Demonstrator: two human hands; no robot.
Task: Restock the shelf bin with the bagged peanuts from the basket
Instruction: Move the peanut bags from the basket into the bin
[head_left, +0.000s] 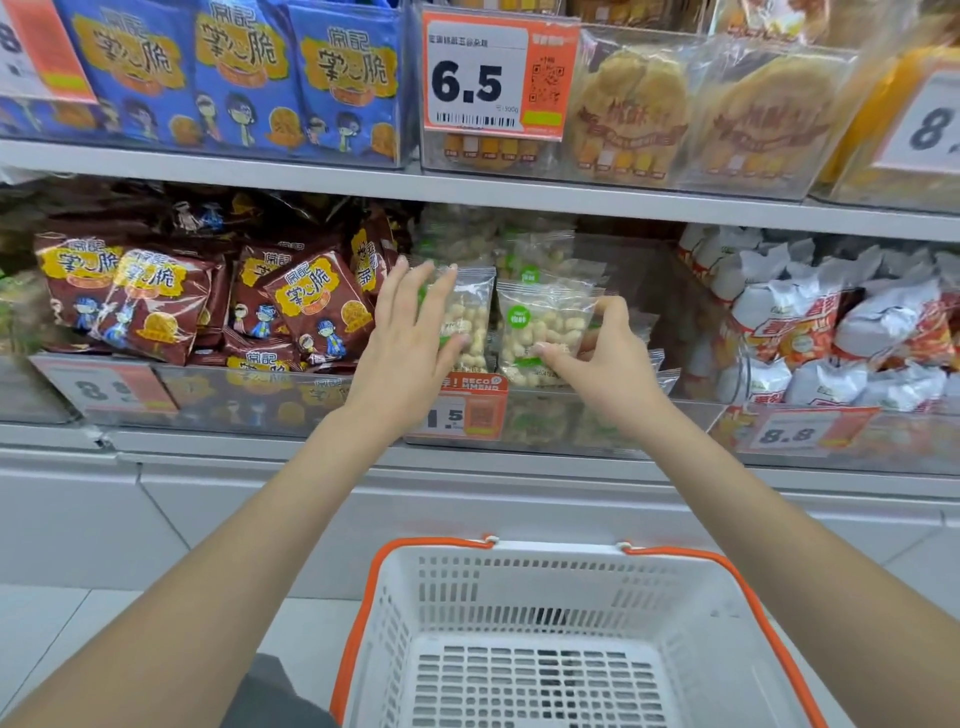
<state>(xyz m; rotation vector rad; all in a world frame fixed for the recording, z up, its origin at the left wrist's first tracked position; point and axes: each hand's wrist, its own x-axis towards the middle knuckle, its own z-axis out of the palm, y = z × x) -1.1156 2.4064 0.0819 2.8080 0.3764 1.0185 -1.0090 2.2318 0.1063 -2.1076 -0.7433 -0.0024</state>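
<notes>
Both hands are up at the clear bin (691, 415) on the lower shelf, each on a peanut bag standing upright at the bin's front edge. The left hand (410, 332) lies flat with straight fingers pressed against the face of the left bag (470, 317), thumb low on its front; it presses rather than grasps. The right hand (597, 353) pinches the right bag (545, 332) near its lower right corner, thumb in front and fingers curled behind. The two bags stand side by side, nearly touching, long axes vertical, directly ahead of the hands and just behind the front wall. More bags lie piled behind them toward the bin's back. The basket (545, 597) below shows only bare white floor (so these look like the last two, and the task seems nearly done). What remains, I judge, is to seat both upright and let go. Room is tight on the left, where brown snack packs (317, 306) crowd the bin's left edge; the right side of the bin is more open, with room to shift bags that way.
</notes>
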